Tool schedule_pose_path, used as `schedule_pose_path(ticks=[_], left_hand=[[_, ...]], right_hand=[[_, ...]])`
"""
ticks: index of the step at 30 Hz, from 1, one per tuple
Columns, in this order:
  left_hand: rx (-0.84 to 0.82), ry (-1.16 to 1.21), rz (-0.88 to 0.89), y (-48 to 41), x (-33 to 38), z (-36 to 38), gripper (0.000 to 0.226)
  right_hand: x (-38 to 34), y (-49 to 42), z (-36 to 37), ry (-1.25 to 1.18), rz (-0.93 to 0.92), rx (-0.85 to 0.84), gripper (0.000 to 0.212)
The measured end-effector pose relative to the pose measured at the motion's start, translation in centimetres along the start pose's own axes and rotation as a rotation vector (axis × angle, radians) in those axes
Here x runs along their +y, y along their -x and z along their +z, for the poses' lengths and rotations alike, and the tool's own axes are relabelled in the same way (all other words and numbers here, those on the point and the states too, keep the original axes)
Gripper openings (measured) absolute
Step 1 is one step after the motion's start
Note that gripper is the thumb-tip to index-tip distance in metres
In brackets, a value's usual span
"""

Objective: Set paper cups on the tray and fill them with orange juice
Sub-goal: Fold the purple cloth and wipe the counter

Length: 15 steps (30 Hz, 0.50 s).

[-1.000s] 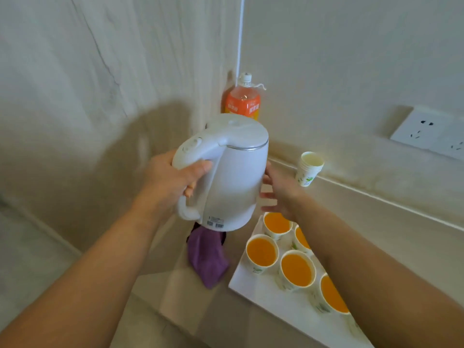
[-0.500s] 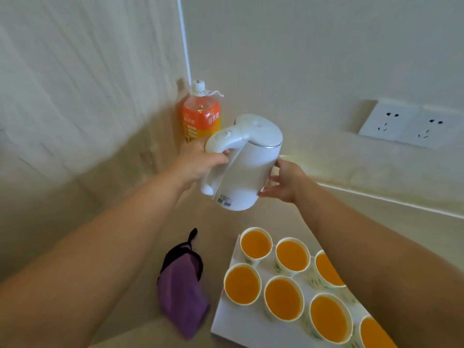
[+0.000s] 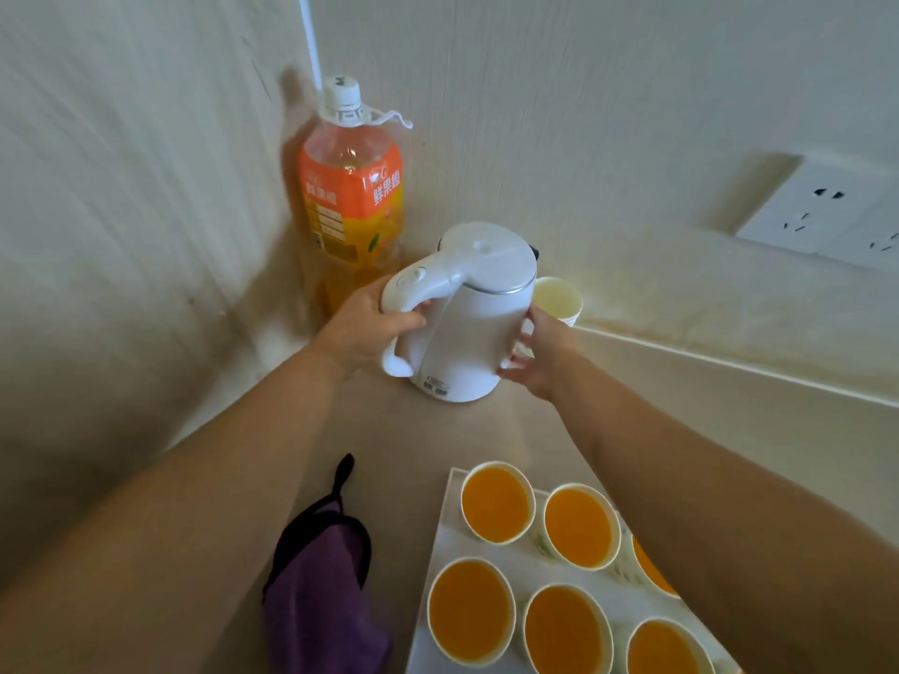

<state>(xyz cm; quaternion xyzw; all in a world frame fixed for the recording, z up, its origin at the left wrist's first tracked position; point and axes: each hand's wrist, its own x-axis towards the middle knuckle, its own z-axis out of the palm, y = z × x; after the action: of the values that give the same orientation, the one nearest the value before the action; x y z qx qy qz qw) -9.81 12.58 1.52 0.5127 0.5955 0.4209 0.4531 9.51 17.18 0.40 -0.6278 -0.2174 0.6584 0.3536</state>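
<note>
The left hand (image 3: pixel 369 328) grips the handle of the white kettle (image 3: pixel 479 328), and the right hand (image 3: pixel 540 355) lays straight fingers against its body (whether its base touches the counter (image 3: pixel 418 445) is unclear). Paper cups (image 3: pixel 496 503) full of orange juice stand on the tray (image 3: pixel 440 547).

White kettle (image 3: pixel 479 328) nr wall corner – purple cloth (image 3: pixel 321 591) on counter (image 3: pixel 413 440), well apart; wall socket (image 3: pixel 827 211) upper rt.

In the wall corner: tall orange plastic juice bottle (image 3: pixel 350 201); white plastic electric kettle (image 3: pixel 474 328) just before it, to its right; empty paper cup (image 3: pixel 559 299) behind the kettle's right side; flat white tray (image 3: pixel 447 542) nearer, juice-filled paper cups (image 3: pixel 496 503) on it; purple cloth (image 3: pixel 321 586) left of tray; white wall socket (image 3: pixel 822 211) far right.
</note>
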Motion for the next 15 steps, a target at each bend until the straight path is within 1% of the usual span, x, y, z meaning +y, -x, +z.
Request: schedule_pose_path(ticks=[2,7,9,11,13,14,15], left_hand=[[0.002,-0.004,-0.018,-0.6,-0.6,-0.4,0.035],[0.044,-0.046,-0.027,-1.9,-0.9,-0.9,0.045],[0.054,-0.145,0.005,-2.4,-0.6,-0.9,0.049],[0.057,-0.265,0.006,-3.2,-0.3,-0.9,0.054],[0.064,-0.38,-0.119,-3.7,0.1,-0.8,0.06],[0.075,-0.409,-0.202,-3.8,0.1,-0.9,0.063],[0.091,-0.408,-0.239,-4.0,0.2,-0.8,0.063]], right_hand=[[0.2,-0.4,0.1,0.002,-0.004,0.015,0.011],[0.6,-0.6,1.1,0.02,-0.006,0.059,0.014],[0.7,-0.3,1.5,0.033,-0.029,0.102,0.024],[0.7,-0.1,1.8,-0.008,-0.04,0.125,0.034],[0.6,-0.1,2.0,-0.045,-0.043,0.127,0.028],[0.6,-0.1,2.1,-0.058,-0.045,0.126,0.021],[0.5,0.0,2.1,-0.069,-0.046,0.127,0.016]])
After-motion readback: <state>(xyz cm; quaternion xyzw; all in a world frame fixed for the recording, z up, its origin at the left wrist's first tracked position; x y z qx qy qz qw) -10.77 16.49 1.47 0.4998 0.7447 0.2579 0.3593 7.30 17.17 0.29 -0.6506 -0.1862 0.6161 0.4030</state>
